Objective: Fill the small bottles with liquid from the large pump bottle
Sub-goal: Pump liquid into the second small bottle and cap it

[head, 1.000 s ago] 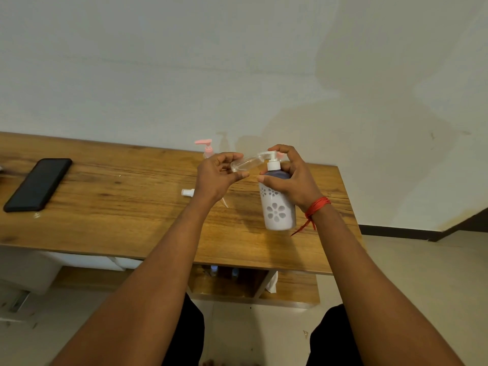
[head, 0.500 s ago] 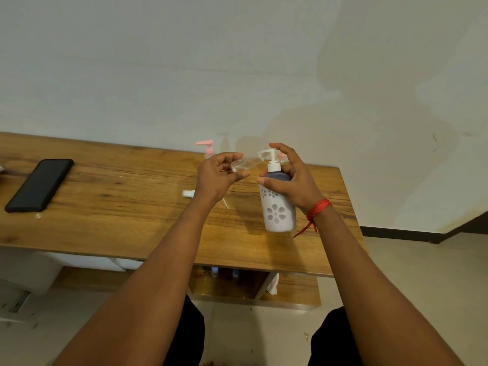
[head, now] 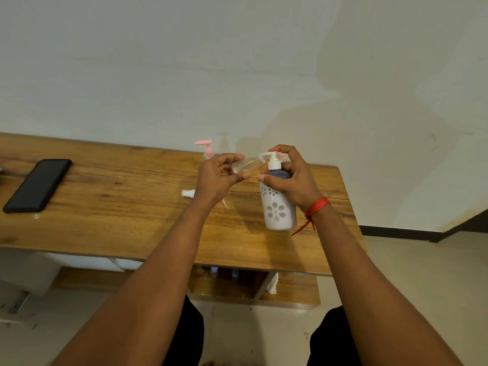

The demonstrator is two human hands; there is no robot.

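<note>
Your left hand (head: 220,178) pinches the small bottle (head: 247,165), tilted, mouth at the spout. Your right hand (head: 291,180) wraps the pump bottle (head: 277,207), upright on the table (head: 118,207), fingers over the pump head.

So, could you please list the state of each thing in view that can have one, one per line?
Large pump bottle: upright on the table, pump head on.
Small clear bottle: tilted, mouth at the pump spout, uncapped.
Left hand: holding the small clear bottle.
Right hand: on the pump bottle, fingers over the pump head.
White cap: lying loose on the table.
Pink pump bottle: upright, pump on.
Phone: flat, screen dark.
</note>
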